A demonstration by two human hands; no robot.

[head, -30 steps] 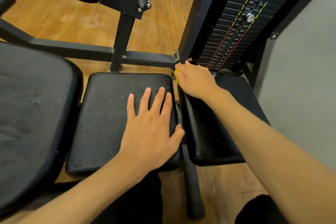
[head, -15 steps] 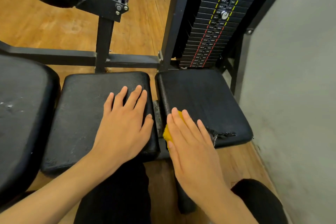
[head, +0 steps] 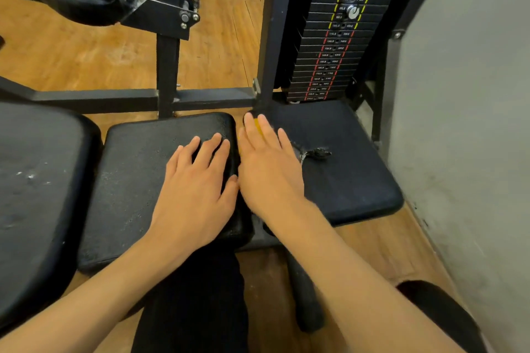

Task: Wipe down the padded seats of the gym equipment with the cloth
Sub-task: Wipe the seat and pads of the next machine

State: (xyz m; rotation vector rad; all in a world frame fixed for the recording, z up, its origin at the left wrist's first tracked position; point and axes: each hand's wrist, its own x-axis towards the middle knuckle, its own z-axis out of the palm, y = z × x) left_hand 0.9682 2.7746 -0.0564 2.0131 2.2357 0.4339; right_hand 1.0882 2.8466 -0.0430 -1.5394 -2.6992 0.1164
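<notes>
pressing yellow cloth, right hand flat | left hand flat on pad | stack: lb/kg

Yellow cloth mostly hidden, on torn black seat pad

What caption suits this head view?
Right hand presses a yellow cloth on the torn right seat pad; left hand rests flat on the middle pad.

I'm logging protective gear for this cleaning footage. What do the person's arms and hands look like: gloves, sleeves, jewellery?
Both forearms are bare, with no sleeve in view. The left hand and right hand wear no gloves, and no ring, watch or wristband shows.
</notes>
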